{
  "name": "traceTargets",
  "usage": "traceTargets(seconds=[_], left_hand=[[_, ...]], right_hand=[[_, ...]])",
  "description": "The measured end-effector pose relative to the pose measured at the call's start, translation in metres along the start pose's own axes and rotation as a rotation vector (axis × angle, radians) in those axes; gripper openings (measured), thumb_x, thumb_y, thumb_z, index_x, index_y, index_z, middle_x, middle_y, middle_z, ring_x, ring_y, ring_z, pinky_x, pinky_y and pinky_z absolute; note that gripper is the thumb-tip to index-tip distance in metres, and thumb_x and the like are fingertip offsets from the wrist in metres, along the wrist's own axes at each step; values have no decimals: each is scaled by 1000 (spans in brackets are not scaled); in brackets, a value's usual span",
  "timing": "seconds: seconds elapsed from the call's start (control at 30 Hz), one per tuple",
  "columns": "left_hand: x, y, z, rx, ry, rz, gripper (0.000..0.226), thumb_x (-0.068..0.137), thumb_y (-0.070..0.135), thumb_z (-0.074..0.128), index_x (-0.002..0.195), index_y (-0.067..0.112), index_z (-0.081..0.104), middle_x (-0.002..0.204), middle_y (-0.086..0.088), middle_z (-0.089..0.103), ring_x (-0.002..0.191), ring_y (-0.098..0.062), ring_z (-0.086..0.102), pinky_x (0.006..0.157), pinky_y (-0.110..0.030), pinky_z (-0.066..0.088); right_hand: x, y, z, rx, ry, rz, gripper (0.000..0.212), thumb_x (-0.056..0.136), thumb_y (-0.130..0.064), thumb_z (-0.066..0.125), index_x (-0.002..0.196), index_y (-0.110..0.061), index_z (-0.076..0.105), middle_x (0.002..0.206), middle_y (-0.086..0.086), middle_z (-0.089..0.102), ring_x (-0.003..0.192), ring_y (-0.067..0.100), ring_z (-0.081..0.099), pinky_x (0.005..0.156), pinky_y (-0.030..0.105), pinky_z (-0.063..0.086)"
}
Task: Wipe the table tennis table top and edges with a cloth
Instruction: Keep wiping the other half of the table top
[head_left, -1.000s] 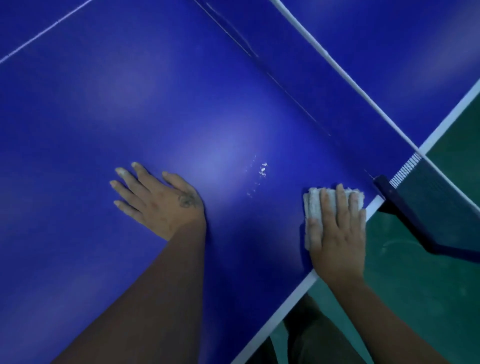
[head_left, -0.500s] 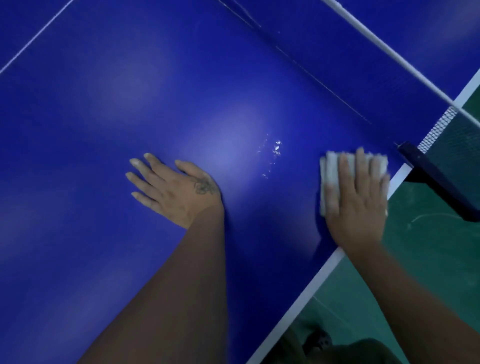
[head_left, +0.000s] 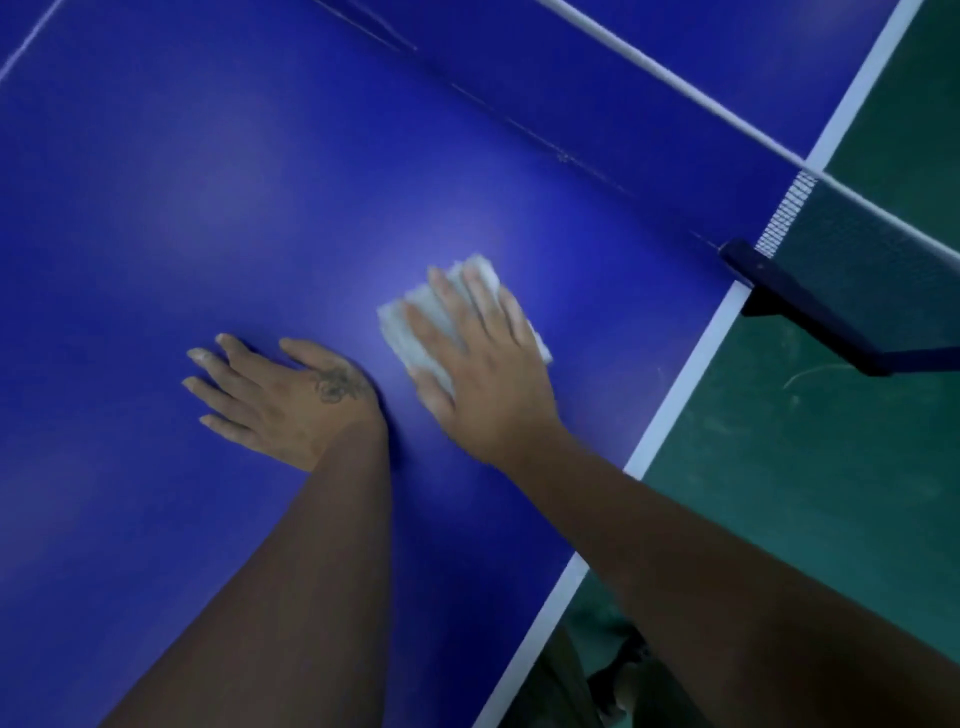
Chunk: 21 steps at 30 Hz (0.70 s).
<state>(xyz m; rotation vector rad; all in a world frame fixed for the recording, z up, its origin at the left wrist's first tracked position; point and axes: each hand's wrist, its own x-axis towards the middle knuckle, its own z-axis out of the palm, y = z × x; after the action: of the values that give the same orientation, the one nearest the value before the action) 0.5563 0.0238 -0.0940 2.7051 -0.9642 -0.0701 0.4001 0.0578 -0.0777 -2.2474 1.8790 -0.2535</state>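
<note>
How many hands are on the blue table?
2. The left hand lies flat on the table top. The right hand presses the white cloth right beside it, nearer the net. None seems hidden.

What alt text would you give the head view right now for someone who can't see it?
The right hand presses a folded white cloth flat on the blue table top, fingers straight. The left hand rests flat on the table just beside it. The net and its dark clamp sit at the table's white-lined edge, above green floor.
</note>
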Motion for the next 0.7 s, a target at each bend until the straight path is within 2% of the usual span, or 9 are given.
traceTargets(seconds=[0.07, 0.13, 0.23, 0.27, 0.37, 0.4, 0.5, 0.63, 0.7], left_hand=[[0, 0, -1, 7, 1, -2, 69, 107, 47, 26, 170, 19, 33, 180, -1, 22, 169, -26, 12, 136, -48, 6], [-1, 3, -3, 1, -1, 2, 70, 107, 46, 26, 170, 18, 33, 180, -2, 22, 169, -26, 12, 136, -49, 6], [-2, 6, -7, 8, -23, 6, 68, 108, 45, 27, 171, 18, 30, 181, -3, 20, 169, -27, 10, 136, -49, 5], [-3, 5, -9, 6, -32, 9, 68, 108, 45, 27, 171, 18, 30, 181, -3, 19, 169, -27, 10, 136, -50, 5], [-4, 5, -13, -25, -53, 35, 66, 110, 43, 32, 171, 16, 30, 181, -5, 18, 169, -29, 8, 136, -52, 3], [-3, 5, -14, -39, -64, 48, 66, 110, 41, 34, 170, 15, 30, 181, -6, 19, 169, -30, 8, 136, -52, 3], [-7, 8, -17, -87, -105, 115, 63, 110, 34, 43, 168, 10, 35, 180, -9, 23, 169, -31, 11, 136, -51, 2], [-22, 39, -18, -192, -195, 430, 54, 102, 22, 58, 154, 7, 55, 172, -12, 41, 166, -33, 23, 136, -53, 5], [-29, 65, -16, -299, -243, 571, 48, 100, 14, 62, 147, 4, 61, 164, -14, 51, 163, -36, 29, 135, -51, 6]], right_hand=[[-58, 34, -8, -10, -14, -7, 55, 110, -44, 45, 164, -30, 44, 174, 6, 32, 165, 34, 19, 129, 56, 23], [-100, 83, -21, -101, -18, 72, 54, 112, -40, 38, 165, -28, 43, 174, 10, 31, 165, 38, 18, 127, 62, 25], [-110, 109, -34, -82, 23, 487, 63, 111, -43, 33, 170, -21, 30, 179, 13, 14, 167, 36, 2, 133, 64, 10], [-105, 103, -34, -80, 18, 496, 64, 111, -44, 33, 171, -20, 26, 180, 13, 10, 167, 37, 0, 133, 62, 7], [-97, 109, -31, -140, -49, 57, 65, 111, -45, 37, 169, -17, 31, 178, 14, 19, 166, 38, 10, 131, 65, 14], [-92, 121, -35, -157, -53, 17, 64, 110, -44, 40, 168, -18, 33, 178, 13, 21, 166, 38, 14, 131, 65, 17], [-69, 134, -43, -160, 1, 313, 66, 110, -43, 37, 170, -18, 27, 179, 15, 16, 166, 40, 9, 133, 62, 11], [-71, 123, -37, -156, -73, -22, 64, 112, -47, 40, 170, -20, 30, 179, 9, 18, 166, 34, 12, 131, 60, 19], [-68, 131, -42, -142, -58, 65, 64, 113, -49, 35, 170, -22, 29, 180, 6, 16, 167, 31, 8, 133, 57, 18]])
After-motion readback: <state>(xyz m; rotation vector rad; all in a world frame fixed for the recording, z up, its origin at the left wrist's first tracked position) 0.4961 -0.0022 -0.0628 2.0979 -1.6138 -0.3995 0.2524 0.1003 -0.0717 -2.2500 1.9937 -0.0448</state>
